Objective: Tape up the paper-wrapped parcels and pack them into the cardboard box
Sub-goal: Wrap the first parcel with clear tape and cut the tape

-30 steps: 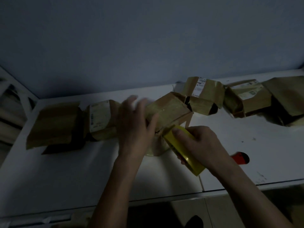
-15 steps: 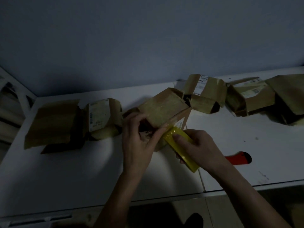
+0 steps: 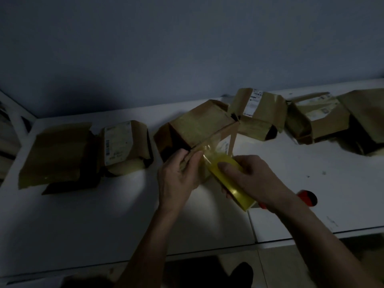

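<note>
A brown paper-wrapped parcel point(image 3: 199, 123) stands tilted at the middle of the white table point(image 3: 83, 215). My left hand point(image 3: 178, 177) grips its near lower edge, thumb pressing the end of a clear tape strip against the paper. My right hand point(image 3: 249, 179) grips a yellow tape roll point(image 3: 230, 183) just right of the parcel, with clear tape stretched from the roll onto the parcel's side. Further parcels lie along the back: two at the left point(image 3: 58, 154) point(image 3: 126, 146), and others at the right point(image 3: 259, 113) point(image 3: 318, 117).
A red and black tool point(image 3: 309, 197) lies on the table behind my right wrist. Crumpled brown paper point(image 3: 365, 115) sits at the far right. A grey wall rises behind the table. A seam point(image 3: 252, 227) divides the tabletop. White framing stands at the far left.
The parcel has been tipped and turned. My left hand dropped from its top to its near edge, and my right hand pulled the roll back, drawing out tape.
</note>
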